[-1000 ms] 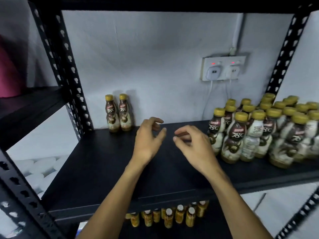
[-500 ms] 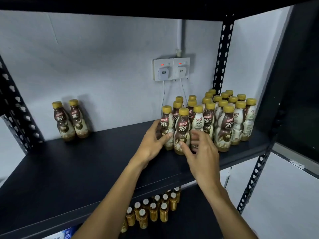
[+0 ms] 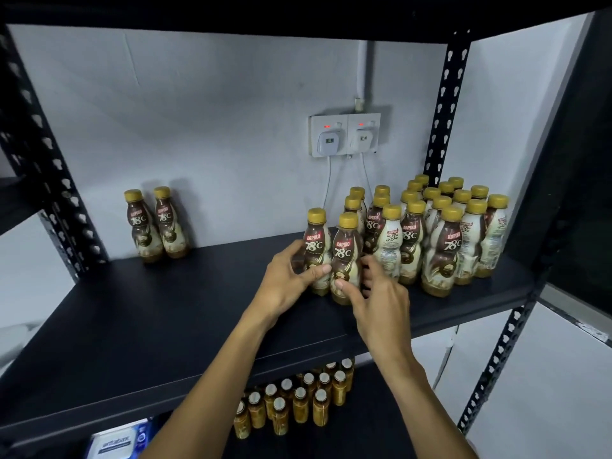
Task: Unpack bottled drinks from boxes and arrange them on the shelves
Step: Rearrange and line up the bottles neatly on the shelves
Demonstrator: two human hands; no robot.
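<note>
Head view shows two coffee bottles with gold caps standing upright and touching at the front left edge of a larger group on the black shelf (image 3: 165, 319). The left hand (image 3: 284, 279) grips the left front bottle (image 3: 317, 246) low on its body, thumb across the label side and fingers curled round its far left. The right hand (image 3: 381, 299) holds the right front bottle (image 3: 346, 256) the same way, thumb pressed on the lower front and fingers curled in behind, wedged between this bottle and its neighbours. Just to the right, the bottle cluster (image 3: 443, 246) crowds the right end of the shelf in close rows, all upright, caps nearly touching; it hems in the right hand's fingers and reaches back to the wall. Well apart at the far left, a pair of bottles (image 3: 155, 226) stands side by side against the wall, with bare shelf between them and the hands. On the wall above the cluster is a double socket (image 3: 344, 135) with two white plugs and red lights, and thin cables (image 3: 328, 183) drop behind the bottles. Perforated black posts frame the bay: the right post (image 3: 445, 107) behind the cluster, the left post (image 3: 56, 180) beside the pair. On the shelf below stand small amber bottles (image 3: 298, 402) with pale caps, partly hidden by the shelf edge and the forearms, and a blue and white pack (image 3: 116, 442) shows at the lower left.
</note>
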